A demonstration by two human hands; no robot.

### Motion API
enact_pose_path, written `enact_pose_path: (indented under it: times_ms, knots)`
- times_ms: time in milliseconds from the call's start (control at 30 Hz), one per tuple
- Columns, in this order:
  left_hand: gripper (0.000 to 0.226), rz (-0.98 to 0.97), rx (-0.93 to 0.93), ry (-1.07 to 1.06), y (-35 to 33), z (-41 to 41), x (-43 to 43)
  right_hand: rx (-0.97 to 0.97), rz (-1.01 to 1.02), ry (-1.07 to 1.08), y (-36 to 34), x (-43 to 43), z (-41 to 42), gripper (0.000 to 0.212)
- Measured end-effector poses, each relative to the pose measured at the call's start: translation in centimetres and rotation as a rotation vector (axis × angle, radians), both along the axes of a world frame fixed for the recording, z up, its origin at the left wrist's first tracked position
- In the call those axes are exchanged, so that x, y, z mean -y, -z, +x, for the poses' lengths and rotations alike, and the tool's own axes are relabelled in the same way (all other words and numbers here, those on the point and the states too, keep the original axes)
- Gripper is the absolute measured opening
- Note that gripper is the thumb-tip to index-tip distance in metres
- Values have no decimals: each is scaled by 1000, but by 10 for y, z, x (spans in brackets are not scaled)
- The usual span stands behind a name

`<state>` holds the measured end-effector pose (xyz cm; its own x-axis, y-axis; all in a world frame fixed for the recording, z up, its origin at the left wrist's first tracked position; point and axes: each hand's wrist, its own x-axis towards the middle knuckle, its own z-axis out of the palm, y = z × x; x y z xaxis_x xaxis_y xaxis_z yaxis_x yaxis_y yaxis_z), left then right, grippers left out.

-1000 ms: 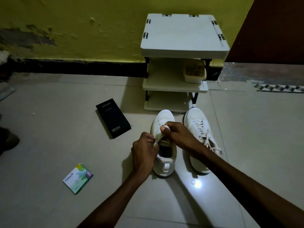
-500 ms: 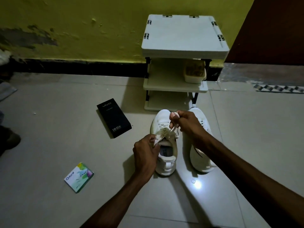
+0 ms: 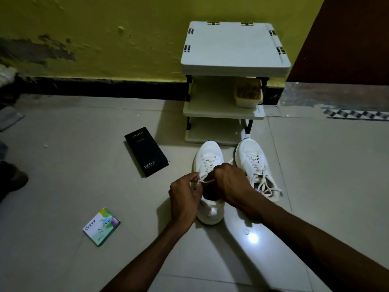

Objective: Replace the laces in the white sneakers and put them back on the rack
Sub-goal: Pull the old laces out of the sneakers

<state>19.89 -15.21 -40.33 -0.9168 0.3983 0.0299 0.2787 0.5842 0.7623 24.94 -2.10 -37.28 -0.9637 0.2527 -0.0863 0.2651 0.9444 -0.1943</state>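
Observation:
Two white sneakers stand side by side on the tiled floor, toes toward the white rack (image 3: 235,66). The left sneaker (image 3: 209,153) has laces crossed over its front; my left hand (image 3: 185,197) pinches one lace end (image 3: 203,181) at the shoe's left side. My right hand (image 3: 229,184) is curled over the shoe's opening and holds the other part of that lace. The right sneaker (image 3: 253,159) is laced, and its loose lace ends lie over its right side.
A black phone box (image 3: 146,151) lies left of the sneakers, and a small green and white packet (image 3: 102,226) lies nearer me. A tub (image 3: 248,95) sits on the rack's middle shelf. A dark shoe (image 3: 12,180) is at the left edge.
My right hand has come back down from above the sneaker's toe to its opening, drawing the lace tight. My left hand stays at the shoe's left side.

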Motion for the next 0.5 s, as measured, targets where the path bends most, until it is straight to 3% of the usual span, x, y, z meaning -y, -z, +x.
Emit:
enact_pose_path:
  times_ms: [233, 367, 500]
  knots:
    - [22, 53, -6, -29, 1, 1, -1, -31, 2, 40, -1, -3, -5, 30]
    - [18, 39, -24, -31, 5, 2, -1, -1, 162, -188, 3, 4, -6, 36]
    - [15, 17, -51, 2, 7, 0, -2, 48, -69, -67, 1, -10, -6, 35]
